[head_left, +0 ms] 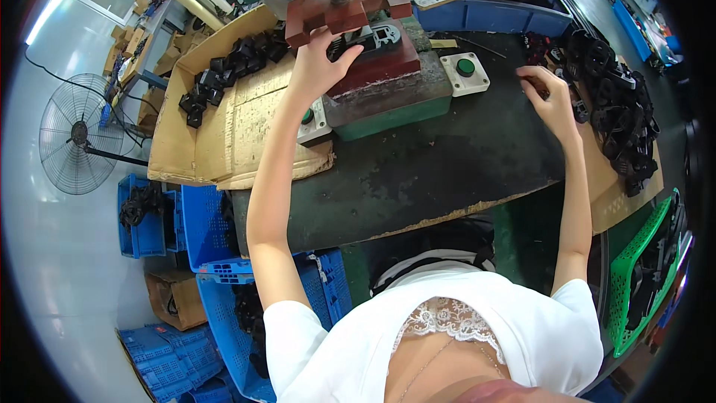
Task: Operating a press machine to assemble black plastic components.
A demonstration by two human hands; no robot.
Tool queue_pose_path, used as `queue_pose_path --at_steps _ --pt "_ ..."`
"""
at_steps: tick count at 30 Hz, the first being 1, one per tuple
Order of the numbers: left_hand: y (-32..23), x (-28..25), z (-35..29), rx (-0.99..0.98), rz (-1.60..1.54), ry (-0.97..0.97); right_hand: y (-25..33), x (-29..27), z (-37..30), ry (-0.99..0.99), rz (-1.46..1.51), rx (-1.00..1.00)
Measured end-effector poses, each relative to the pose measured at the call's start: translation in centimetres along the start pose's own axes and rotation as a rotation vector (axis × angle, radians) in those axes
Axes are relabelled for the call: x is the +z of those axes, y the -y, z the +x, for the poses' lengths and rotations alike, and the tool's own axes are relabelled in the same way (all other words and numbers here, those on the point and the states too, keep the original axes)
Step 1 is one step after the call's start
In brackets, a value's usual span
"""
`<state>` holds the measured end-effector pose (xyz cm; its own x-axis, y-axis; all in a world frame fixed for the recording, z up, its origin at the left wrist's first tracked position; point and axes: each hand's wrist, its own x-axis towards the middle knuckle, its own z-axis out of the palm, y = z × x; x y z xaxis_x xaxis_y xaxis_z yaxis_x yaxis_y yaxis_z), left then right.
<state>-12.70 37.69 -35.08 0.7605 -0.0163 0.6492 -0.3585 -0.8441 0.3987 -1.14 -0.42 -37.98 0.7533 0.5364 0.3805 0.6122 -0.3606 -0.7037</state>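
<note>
My left hand (319, 67) reaches into the press, its thumb and fingers closed around the left end of a black plastic part (365, 43). That part has a grey insert and lies on the red fixture block (388, 67), under the red upper tool (347, 15). Some of my fingertips are hidden by the part and the tool. My right hand (550, 104) hovers over the right side of the dark bench (418, 179), fingers loosely bent and apart, with nothing visible in them. It is nearest to a pile of black plastic parts (608, 104).
Green push buttons on white boxes flank the press, one being the right button (465, 67). A cardboard box (246, 112) with black pieces (224, 75) stands left. Blue crates (216, 231) and a fan (80, 133) are farther left; a green basket (634, 269) stands lower right.
</note>
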Motion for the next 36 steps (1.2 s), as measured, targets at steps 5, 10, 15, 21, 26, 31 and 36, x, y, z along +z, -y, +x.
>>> queue_pose_path --at_steps 5,10,15,21,26,31,36 --pt "-1.8 -0.4 0.5 -0.213 -0.015 0.147 0.9 2.4 3.7 0.016 0.223 -0.015" --pt "-2.2 -1.0 0.3 -0.240 0.081 0.199 5.0 6.6 8.4 0.098 0.434 -0.180" --pt "-1.9 -1.0 -0.3 -0.089 0.139 0.204 7.2 10.8 11.6 0.100 0.375 -0.466" --pt "-2.7 -2.7 -3.3 -0.030 0.054 -0.037 8.3 10.9 13.3 0.255 0.169 -0.547" --pt "-3.2 -5.5 -9.5 -0.342 0.121 0.047 8.8 11.2 13.7 0.267 0.116 -0.549" --pt "-3.4 -6.1 -11.5 -0.252 0.188 0.043 8.5 11.0 14.0 0.311 0.108 -0.594" --pt "-3.8 -5.6 -11.2 -0.208 0.175 0.038 8.5 10.6 13.9 0.261 0.024 -0.630"
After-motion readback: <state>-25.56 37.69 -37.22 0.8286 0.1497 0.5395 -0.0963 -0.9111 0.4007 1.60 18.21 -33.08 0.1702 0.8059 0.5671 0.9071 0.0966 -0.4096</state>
